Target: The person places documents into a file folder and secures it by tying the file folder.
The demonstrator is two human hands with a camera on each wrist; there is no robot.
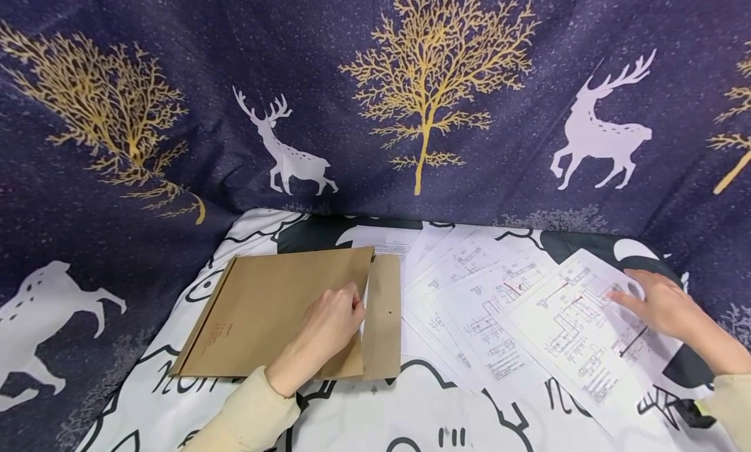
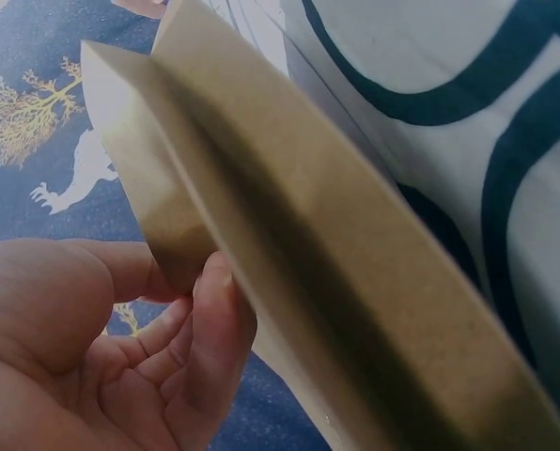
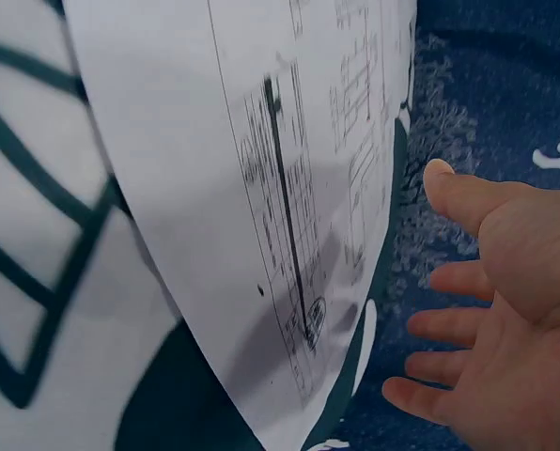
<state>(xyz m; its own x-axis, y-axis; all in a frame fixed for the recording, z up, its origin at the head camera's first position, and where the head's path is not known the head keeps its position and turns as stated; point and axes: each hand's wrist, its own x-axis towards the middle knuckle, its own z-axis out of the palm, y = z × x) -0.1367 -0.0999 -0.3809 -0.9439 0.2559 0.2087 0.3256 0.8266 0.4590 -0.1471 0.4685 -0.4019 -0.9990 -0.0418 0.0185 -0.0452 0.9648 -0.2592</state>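
Observation:
A brown kraft paper document envelope (image 1: 264,302) lies at the left with its flap (image 1: 384,321) folded out to the right. My left hand (image 1: 331,318) pinches the upper layer at its mouth between thumb and fingers, lifting that edge; in the left wrist view the mouth (image 2: 355,244) gapes beside the fingertips (image 2: 219,287). A sliver of white shows inside the opening. On the right, several printed sheets (image 1: 481,308) with line drawings lie fanned out. My right hand (image 1: 663,302), fingers spread, hovers at the right edge of the topmost sheet (image 1: 569,334); the right wrist view shows nothing gripped.
Everything lies on a white and dark patterned cloth (image 1: 375,419). A dark blue curtain (image 1: 499,145) with deer and trees hangs behind and along the left. Another sheet of text (image 1: 381,238) sticks out behind the envelope.

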